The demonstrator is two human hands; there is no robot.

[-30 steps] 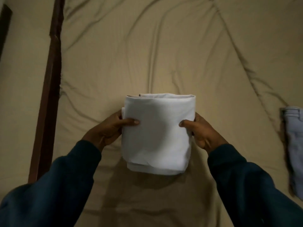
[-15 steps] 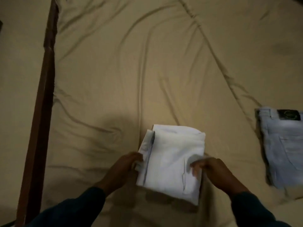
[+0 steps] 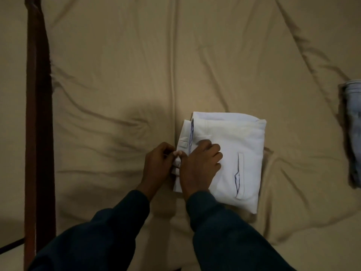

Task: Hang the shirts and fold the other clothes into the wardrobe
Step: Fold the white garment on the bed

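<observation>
One folded white garment [image 3: 230,153], one pair of jeans [image 3: 354,132], two hands, one bed [image 3: 117,65].

White folded garment [image 3: 230,153] went from held up in both hands 1 s ago to lying flat on the bed [image 3: 117,75]. Right hand [image 3: 199,169] moved across from its right edge to the left edge, now beside left hand [image 3: 158,165], which pinches the fabric there.

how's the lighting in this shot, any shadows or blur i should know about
Head view: dim, warm light throughout, no glare; the wrinkled tan bedsheet darkens toward the corners. A soft shadow falls on it just above the left hand. The folded white trousers are the brightest thing and fairly sharp. The right hand looks slightly soft. The pale blue folded jeans are cut off by the right edge.
</observation>
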